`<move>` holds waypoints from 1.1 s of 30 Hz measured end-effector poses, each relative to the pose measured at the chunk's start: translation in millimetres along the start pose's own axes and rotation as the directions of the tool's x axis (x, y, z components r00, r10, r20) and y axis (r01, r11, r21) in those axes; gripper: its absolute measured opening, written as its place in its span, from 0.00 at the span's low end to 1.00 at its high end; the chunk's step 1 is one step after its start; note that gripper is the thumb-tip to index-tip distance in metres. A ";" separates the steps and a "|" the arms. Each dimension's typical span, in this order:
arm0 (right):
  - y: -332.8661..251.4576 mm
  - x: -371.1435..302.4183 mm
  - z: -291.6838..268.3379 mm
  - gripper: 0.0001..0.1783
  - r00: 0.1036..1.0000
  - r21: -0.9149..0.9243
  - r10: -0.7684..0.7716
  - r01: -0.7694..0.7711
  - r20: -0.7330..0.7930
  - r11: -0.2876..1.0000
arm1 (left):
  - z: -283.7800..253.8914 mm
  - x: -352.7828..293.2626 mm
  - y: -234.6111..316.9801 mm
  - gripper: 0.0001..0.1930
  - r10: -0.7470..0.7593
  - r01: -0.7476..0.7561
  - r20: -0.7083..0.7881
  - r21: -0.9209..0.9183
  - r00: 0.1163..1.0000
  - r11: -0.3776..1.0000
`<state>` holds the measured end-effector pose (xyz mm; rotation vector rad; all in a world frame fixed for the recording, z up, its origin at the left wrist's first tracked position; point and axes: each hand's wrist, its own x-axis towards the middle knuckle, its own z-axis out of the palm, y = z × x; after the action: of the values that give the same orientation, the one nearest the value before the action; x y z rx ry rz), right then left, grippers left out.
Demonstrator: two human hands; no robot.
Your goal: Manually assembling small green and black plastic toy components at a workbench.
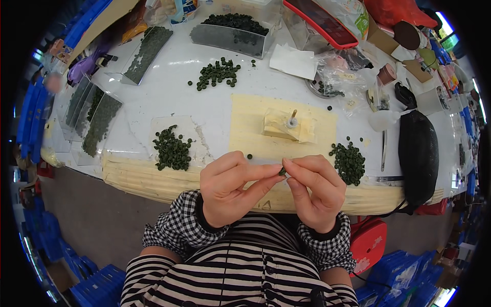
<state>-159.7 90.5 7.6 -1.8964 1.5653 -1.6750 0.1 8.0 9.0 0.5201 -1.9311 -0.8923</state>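
Note:
My left hand (230, 187) and my right hand (318, 190) meet at the table's front edge, fingertips pinched together. Between them is a small dark green round piece (282, 172), mostly covered by the fingers. A single like piece (249, 156) lies just beyond my left hand. One pile of dark green pieces (173, 149) is to the left of my left hand, another pile (350, 162) to the right of my right hand. Ahead stands a yellowish taped block (280, 128) with an upright brass-coloured pin (294, 113), on a yellow sheet (245, 115).
Farther back lies a loose group of green pieces (220, 74), before a clear bin (230, 41) of them. Clear trays (102, 123) stand at left. On the right are tweezers (384, 151), a black pouch (418, 158) and plastic bags (348, 77). A red-cased phone (325, 23) leans at the back.

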 end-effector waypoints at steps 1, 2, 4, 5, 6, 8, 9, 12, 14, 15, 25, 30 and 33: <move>0.4 0.0 0.3 0.18 1.000 0.001 -0.002 0.002 -0.001 1.000 | 0.3 -0.5 -0.3 0.16 0.011 -0.011 -0.002 0.012 1.000 1.000; 0.7 -0.1 0.4 0.18 1.000 0.003 -0.001 0.001 0.001 1.000 | 0.8 -0.5 -0.3 0.16 0.014 -0.014 -0.009 0.011 1.000 1.000; 1.5 -0.2 0.8 0.18 1.000 0.007 0.000 0.000 0.003 1.000 | 1.7 -0.6 -0.2 0.16 0.021 -0.020 -0.023 0.009 1.000 1.000; 1.3 -0.3 0.6 0.18 1.000 0.008 0.003 -0.003 0.007 1.000 | 1.7 -0.8 -0.3 0.16 0.025 -0.024 -0.025 0.015 0.999 1.000; 1.1 -0.4 0.3 0.18 1.000 0.008 0.005 -0.006 0.010 1.000 | 1.6 -1.1 -0.5 0.16 0.029 -0.028 -0.027 0.020 0.999 0.999; 1.1 -0.8 -0.5 0.18 1.000 0.001 0.014 -0.014 0.019 1.000 | 1.8 -0.9 0.3 0.15 0.007 -0.007 -0.031 0.019 0.999 1.000; 1.3 -1.2 -1.2 0.18 0.999 -0.006 0.019 -0.019 0.026 1.000 | 2.0 0.2 2.0 0.14 -0.019 0.019 -0.033 0.014 0.999 1.000; 2.1 -3.8 -4.9 0.18 0.999 -0.084 0.048 -0.047 0.016 0.995 | -6.4 4.2 2.2 0.11 -0.189 0.182 0.098 0.072 0.977 0.981; 2.3 -5.8 -7.7 0.18 0.998 -0.126 0.066 -0.065 0.005 0.990 | -18.8 9.5 1.8 0.07 -0.321 0.284 0.251 0.175 0.913 0.943; 1.6 -6.2 -9.2 0.18 0.997 -0.133 0.073 -0.072 0.003 0.989 | -20.2 9.2 -1.3 0.07 -0.299 0.251 0.275 0.196 0.914 0.948; -3.9 -8.4 -13.2 0.16 0.996 -0.156 0.085 -0.083 0.001 0.984 | -19.0 7.2 -10.2 0.06 -0.198 0.069 0.268 0.424 0.943 0.903; 0.1 -10.8 -17.1 0.16 0.995 -0.171 0.096 -0.102 -0.042 0.980 | -40.2 9.9 -12.2 0.09 -0.502 0.539 0.222 -0.510 0.836 0.671; 0.1 -10.3 -16.6 0.15 0.994 -0.173 0.101 -0.109 -0.052 0.979 | -39.2 16.4 -12.2 0.14 -0.741 0.475 0.267 -0.877 0.616 0.079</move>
<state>-171.2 106.3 7.0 -1.8307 1.8510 -1.5911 26.2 -25.4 21.5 0.7189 -0.5804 -2.1508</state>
